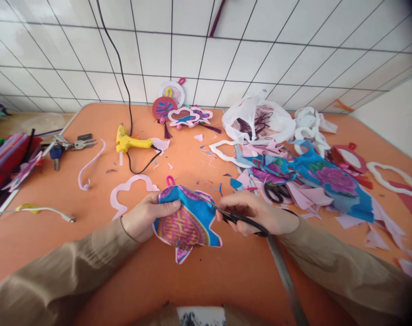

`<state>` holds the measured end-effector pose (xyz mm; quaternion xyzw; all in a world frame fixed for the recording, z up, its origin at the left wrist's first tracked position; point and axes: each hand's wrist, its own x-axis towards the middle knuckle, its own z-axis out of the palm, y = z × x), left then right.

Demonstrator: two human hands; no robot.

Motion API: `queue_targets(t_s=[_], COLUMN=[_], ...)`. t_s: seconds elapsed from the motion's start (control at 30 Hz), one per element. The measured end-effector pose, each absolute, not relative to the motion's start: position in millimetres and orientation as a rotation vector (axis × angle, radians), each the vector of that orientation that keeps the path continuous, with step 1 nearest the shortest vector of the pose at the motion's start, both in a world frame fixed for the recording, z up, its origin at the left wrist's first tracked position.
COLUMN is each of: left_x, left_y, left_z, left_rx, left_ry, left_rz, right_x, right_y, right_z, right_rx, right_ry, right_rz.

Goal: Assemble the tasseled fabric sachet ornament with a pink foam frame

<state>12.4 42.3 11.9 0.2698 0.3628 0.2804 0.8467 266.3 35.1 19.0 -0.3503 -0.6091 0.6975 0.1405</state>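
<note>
My left hand grips the left side of a patterned fabric piece, its thumb on top and the fingers hidden behind. The piece is blue, purple and gold with a jagged pale-edged outline and a pink loop at its top. In my right hand is a pair of scissors with black handles, fingers wrapped round them. The scissor blades meet the upper right edge of the fabric; whether they are parted cannot be made out. Beyond my left hand lies a pink cloud-shaped paper frame.
A yellow glue gun with a black cord lies at the back left, near keys. Finished-looking ornaments rest against the tiled wall. At right are a white plastic bag, blue floral fabric, pink scraps and another black-handled scissors.
</note>
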Motion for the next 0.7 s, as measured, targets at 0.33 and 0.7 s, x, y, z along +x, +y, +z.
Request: queue_targets(t_s=[0.33, 0.7], left_x=[10, 6], left_y=[43, 49], left_z=[9, 7], left_rx=[0.6, 0.65], left_ry=[0.779, 0.82], left_rz=[0.595, 0.636], right_x=[270, 269], right_y=[35, 50], right_z=[16, 10], right_rx=[-1.0, -1.697], right_ry=[-1.738, -2.006], right_rz=[2.028, 0.875])
